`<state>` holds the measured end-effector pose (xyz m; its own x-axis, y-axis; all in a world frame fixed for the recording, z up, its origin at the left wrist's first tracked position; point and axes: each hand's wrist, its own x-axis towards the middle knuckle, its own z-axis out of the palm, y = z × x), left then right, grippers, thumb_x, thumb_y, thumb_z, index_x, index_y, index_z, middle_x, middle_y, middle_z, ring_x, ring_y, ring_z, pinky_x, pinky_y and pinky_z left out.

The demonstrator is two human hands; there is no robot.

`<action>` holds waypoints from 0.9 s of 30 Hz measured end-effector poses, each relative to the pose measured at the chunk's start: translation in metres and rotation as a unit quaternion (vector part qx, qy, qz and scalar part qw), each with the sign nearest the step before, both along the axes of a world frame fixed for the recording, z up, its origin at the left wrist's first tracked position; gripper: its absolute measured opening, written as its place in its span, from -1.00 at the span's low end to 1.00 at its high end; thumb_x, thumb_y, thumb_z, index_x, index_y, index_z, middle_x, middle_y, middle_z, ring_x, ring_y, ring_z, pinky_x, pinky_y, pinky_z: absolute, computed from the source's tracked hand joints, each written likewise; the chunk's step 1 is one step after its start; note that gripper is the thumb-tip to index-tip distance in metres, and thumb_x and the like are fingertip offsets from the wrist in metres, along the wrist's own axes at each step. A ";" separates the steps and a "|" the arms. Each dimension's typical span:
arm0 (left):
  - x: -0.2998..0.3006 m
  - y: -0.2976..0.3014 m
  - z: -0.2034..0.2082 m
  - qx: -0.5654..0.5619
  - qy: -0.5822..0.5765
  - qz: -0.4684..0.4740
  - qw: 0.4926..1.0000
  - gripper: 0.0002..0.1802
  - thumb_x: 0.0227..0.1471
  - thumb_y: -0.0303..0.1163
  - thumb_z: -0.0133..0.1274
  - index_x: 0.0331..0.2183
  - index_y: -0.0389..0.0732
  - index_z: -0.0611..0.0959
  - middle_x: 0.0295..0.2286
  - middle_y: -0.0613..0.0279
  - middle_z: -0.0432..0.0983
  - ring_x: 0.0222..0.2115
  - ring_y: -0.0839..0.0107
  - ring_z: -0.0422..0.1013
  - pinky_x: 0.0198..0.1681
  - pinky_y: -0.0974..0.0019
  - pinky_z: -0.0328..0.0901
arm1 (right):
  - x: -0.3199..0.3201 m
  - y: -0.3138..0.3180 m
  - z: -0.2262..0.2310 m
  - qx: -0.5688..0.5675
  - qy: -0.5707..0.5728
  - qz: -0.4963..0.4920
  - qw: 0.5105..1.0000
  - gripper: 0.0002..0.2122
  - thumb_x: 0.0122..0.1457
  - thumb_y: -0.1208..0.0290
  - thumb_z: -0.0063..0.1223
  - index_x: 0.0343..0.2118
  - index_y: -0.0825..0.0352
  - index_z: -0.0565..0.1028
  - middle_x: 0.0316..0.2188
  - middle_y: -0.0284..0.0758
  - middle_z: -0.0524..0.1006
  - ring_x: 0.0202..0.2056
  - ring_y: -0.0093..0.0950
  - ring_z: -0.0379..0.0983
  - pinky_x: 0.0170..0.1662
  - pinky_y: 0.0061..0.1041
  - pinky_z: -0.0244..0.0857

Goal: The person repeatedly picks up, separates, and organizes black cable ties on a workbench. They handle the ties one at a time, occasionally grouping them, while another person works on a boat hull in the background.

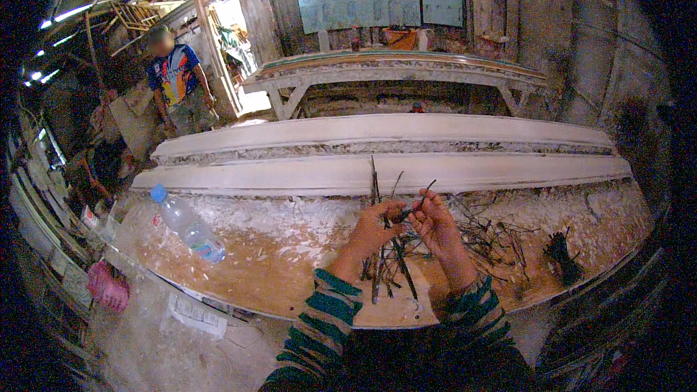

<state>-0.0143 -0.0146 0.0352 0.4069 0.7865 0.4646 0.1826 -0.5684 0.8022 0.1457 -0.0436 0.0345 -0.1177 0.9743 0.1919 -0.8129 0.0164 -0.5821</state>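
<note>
Over the near part of the wooden table, my left hand (375, 230) is closed around some thin dark strands (394, 213). Close beside it, my right hand (437, 231) pinches a short, thin dark strand (430, 186) whose tip sticks up past the fingers. Whether the strands are wire, twig or fibre cannot be made out. Longer dark sticks (397, 265) lie under and below my left hand, one reaching up over the white board. To the right of my hands, a tangle of loose dark strands (501, 239) is spread out, and a dark bundle (563, 258) rests farther right.
A clear plastic bottle with a blue cap (187, 225) lies at the table's left. Two long white moulded boards (290, 176) run across the table (254, 283), behind whitish debris. Beyond stands a workbench (406, 69). A person (176, 80) stands back left.
</note>
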 end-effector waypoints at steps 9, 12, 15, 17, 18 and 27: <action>0.005 0.000 -0.006 -0.148 -0.209 -0.052 0.965 -0.60 -0.23 -0.57 0.01 -0.21 -0.21 0.41 -0.42 0.29 0.43 -0.38 0.49 0.33 -0.28 0.43 0.23 | -0.005 -0.006 0.010 0.004 -0.169 -0.052 0.984 -0.59 -0.06 0.48 0.04 -0.11 0.19 0.22 -0.37 -0.42 0.39 -0.43 -0.66 0.33 -0.38 -0.64 0.29; 0.002 -0.002 -0.001 -0.169 -0.214 -0.075 0.959 -0.60 -0.20 -0.55 0.03 -0.20 -0.20 0.39 -0.41 0.28 0.41 -0.40 0.53 0.31 -0.31 0.47 0.22 | -0.012 -0.007 0.009 -0.007 -0.295 -0.085 0.952 -0.59 -0.10 0.50 0.07 -0.14 0.20 0.24 -0.38 -0.44 0.39 -0.47 -0.69 0.30 -0.45 -0.66 0.22; 0.001 -0.004 0.003 -0.175 -0.174 -0.082 0.966 -0.60 -0.19 -0.50 0.06 -0.20 -0.19 0.39 -0.44 0.29 0.40 -0.42 0.55 0.30 -0.34 0.50 0.21 | -0.017 -0.005 0.007 0.025 -0.352 -0.123 0.927 -0.65 -0.12 0.51 0.09 -0.22 0.23 0.29 -0.42 -0.47 0.39 -0.48 -0.69 0.28 -0.45 -0.67 0.17; 0.002 -0.005 0.003 -0.162 -0.169 -0.073 0.969 -0.60 -0.19 -0.48 0.08 -0.21 -0.18 0.40 -0.47 0.30 0.39 -0.42 0.55 0.30 -0.35 0.51 0.20 | -0.018 -0.004 0.006 0.037 -0.362 -0.134 0.922 -0.70 -0.13 0.52 0.09 -0.27 0.25 0.33 -0.46 -0.48 0.38 -0.48 -0.69 0.27 -0.43 -0.68 0.15; 0.003 -0.005 0.002 -0.165 -0.167 -0.078 0.969 -0.59 -0.19 -0.50 0.07 -0.20 -0.18 0.39 -0.47 0.31 0.39 -0.42 0.55 0.30 -0.35 0.51 0.20 | -0.016 -0.004 0.006 0.031 -0.357 -0.129 0.925 -0.73 -0.13 0.52 0.09 -0.30 0.25 0.35 -0.47 -0.48 0.38 -0.48 -0.69 0.27 -0.42 -0.69 0.14; 0.001 0.002 -0.013 -0.205 -0.175 -0.116 0.956 -0.53 -0.20 -0.62 -0.12 -0.14 -0.16 0.32 -0.47 0.34 0.36 -0.43 0.58 0.29 -0.33 0.51 0.20 | -0.013 -0.004 0.004 -0.019 -0.261 -0.117 0.958 -0.86 -0.11 0.54 -0.04 -0.42 0.23 0.37 -0.52 -0.51 0.36 -0.48 -0.68 0.27 -0.41 -0.69 0.15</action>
